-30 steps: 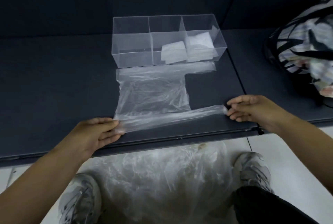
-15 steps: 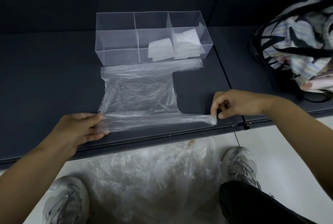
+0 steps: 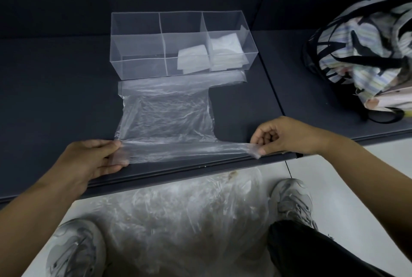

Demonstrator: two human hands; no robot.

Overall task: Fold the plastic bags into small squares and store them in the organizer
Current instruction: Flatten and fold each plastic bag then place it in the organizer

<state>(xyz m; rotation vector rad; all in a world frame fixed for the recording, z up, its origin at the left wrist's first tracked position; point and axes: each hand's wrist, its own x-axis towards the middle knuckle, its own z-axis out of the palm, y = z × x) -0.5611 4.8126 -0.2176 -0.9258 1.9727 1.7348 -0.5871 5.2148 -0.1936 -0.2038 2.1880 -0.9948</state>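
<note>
The left hand (image 3: 93, 160) holds the near-left end of the clear plastic bag (image 3: 165, 120), thumb on top, fingers (image 3: 119, 158) nearly straight and showing through the film; the bag lies flat and crinkled on the dark matte counter (image 3: 55, 98), its near edge gathered into a long strip beside the counter's front lip, its far edge just before the transparent organizer (image 3: 138, 49); a folded white square (image 3: 192, 59) lies in the middle compartment, a stack of folded squares (image 3: 226, 52) in the right one; the right hand (image 3: 283, 136) pinches the strip's tip with curled fingers; bare counter lies right of the bag's body; a striped tote bag (image 3: 365, 53) slumps far right.
</note>
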